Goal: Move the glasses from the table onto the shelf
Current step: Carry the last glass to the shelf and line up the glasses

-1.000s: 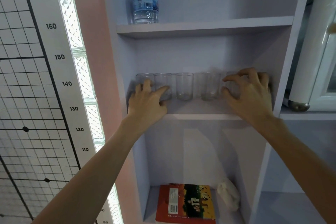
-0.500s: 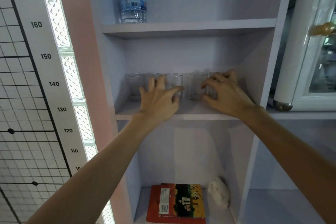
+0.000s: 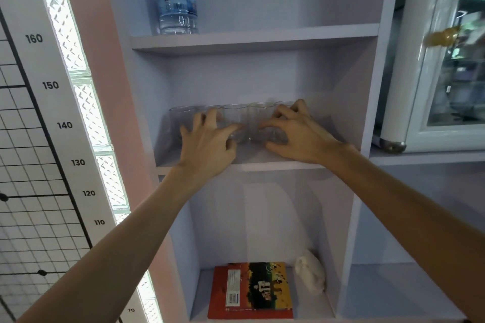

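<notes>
Several clear glasses stand in a tight row on the middle shelf (image 3: 275,165) of a pale lilac cabinet. The leftmost glass (image 3: 178,119) is uncovered, and so is the upper part of the middle glass (image 3: 235,114). My left hand (image 3: 207,147) lies against the second glass with fingers spread and its thumb on the front of the middle glass. My right hand (image 3: 296,134) curls around the rightmost glass (image 3: 282,105), which is mostly hidden, and its thumb touches the neighbouring glass (image 3: 258,118).
A water bottle (image 3: 177,0) stands on the shelf above. A red and orange book (image 3: 252,291) and a white lump (image 3: 309,275) lie on the shelf below. A glass-door cooler (image 3: 446,86) stands to the right, and a height chart (image 3: 52,86) hangs to the left.
Both hands have moved toward the middle of the row. The right hand slid the rightmost glass left, so the gaps between the glasses have closed.
</notes>
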